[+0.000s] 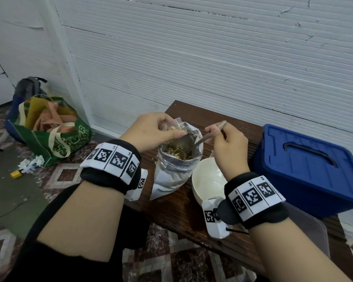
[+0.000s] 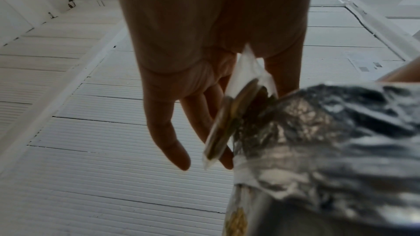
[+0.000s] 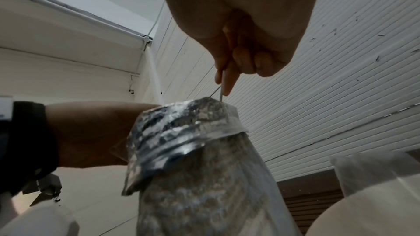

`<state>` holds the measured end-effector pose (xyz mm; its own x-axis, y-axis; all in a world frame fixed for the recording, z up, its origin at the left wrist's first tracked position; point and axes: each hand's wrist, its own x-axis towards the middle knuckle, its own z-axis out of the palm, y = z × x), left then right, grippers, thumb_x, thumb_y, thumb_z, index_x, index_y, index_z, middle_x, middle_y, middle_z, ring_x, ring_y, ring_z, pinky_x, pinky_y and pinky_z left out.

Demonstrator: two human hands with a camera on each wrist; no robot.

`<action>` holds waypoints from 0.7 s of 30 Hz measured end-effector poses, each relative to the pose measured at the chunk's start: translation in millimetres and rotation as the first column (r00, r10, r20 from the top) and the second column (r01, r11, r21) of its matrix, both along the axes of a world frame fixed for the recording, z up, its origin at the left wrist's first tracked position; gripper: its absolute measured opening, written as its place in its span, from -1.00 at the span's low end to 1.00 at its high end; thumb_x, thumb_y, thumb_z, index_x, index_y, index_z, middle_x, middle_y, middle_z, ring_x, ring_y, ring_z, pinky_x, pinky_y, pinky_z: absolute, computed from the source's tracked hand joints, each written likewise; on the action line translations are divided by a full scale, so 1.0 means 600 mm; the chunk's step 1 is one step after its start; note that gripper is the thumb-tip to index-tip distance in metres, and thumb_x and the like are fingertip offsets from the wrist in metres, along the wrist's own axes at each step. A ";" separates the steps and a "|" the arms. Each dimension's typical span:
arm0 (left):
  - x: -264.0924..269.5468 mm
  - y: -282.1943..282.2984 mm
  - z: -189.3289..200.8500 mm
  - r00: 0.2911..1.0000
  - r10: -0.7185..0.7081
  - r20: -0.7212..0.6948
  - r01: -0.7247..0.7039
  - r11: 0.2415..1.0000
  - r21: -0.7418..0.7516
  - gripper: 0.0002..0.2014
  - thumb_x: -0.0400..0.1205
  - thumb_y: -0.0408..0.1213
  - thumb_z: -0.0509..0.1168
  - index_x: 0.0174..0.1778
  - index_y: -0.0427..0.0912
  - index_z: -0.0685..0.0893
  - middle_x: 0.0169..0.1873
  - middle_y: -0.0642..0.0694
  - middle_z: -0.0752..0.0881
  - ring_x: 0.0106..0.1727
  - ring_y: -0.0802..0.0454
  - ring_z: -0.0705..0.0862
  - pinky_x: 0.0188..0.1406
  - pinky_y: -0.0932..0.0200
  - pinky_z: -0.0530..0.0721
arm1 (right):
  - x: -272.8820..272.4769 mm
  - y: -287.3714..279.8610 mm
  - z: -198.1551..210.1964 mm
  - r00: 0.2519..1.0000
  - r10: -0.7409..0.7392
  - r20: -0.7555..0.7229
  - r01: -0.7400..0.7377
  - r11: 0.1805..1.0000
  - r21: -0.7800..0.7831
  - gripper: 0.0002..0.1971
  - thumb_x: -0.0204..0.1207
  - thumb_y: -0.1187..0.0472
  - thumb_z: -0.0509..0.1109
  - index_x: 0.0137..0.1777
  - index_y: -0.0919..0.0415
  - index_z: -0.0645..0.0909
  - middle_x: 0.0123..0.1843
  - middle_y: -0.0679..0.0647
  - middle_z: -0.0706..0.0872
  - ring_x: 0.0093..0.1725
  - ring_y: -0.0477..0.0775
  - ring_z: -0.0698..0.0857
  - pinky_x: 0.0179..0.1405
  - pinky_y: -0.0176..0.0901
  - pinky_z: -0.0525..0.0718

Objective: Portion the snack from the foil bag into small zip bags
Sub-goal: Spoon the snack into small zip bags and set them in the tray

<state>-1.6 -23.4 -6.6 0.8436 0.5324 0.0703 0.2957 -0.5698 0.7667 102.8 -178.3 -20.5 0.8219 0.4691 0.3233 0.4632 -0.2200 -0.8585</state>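
Observation:
A silver foil bag stands open on the wooden bench, its rolled-down top showing golden-brown snack pieces. My left hand pinches a small clear zip bag with some snack in it at the far left of the foil bag's mouth. The left wrist view shows that zip bag edge-on between my fingers, touching the foil bag. My right hand grips the handle of a metal spoon, whose bowl dips into the foil bag. The spoon's shaft enters the foil bag in the right wrist view.
A white bowl stands just right of the foil bag. A blue lidded plastic box fills the bench's right end. The bench backs onto a white ribbed wall. On the floor at left sit a green tote bag and paper scraps.

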 end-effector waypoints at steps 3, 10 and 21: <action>-0.001 -0.001 0.001 1.000 -0.008 -0.002 0.008 1.000 -0.006 -0.82 0.46 0.11 0.46 -0.15 0.22 0.62 0.06 -0.07 0.74 0.11 0.04 0.66 -0.07 0.39 0.52 | 0.005 -0.001 -0.002 0.988 -0.090 -0.124 0.093 0.996 0.016 -0.76 0.67 0.26 0.21 -0.14 0.12 0.69 -0.39 -0.06 0.72 -0.28 -0.19 0.65 -0.02 0.04 0.68; -0.003 0.004 0.001 1.000 0.000 0.003 0.000 1.000 -0.001 -0.77 0.46 0.12 0.45 -0.08 0.15 0.65 -0.05 -0.01 0.74 -0.01 0.08 0.68 -0.21 0.31 0.57 | 0.025 -0.006 -0.002 0.929 -0.200 -0.311 0.225 0.973 0.046 -0.74 0.68 0.24 0.19 -0.06 0.25 0.71 -0.43 -0.09 0.71 -0.33 -0.28 0.64 -0.11 -0.36 0.64; -0.008 0.005 0.007 1.000 -0.011 -0.022 0.012 1.000 0.003 -0.72 0.43 0.07 0.50 -0.04 0.06 0.72 -0.17 0.05 0.70 -0.18 0.19 0.62 -0.25 0.34 0.54 | 0.053 -0.030 0.055 0.928 -0.311 -0.207 0.342 0.930 0.134 -0.73 0.69 0.22 0.15 -0.17 0.09 0.63 -0.41 -0.13 0.65 -0.29 -0.26 0.57 -0.19 -0.38 0.49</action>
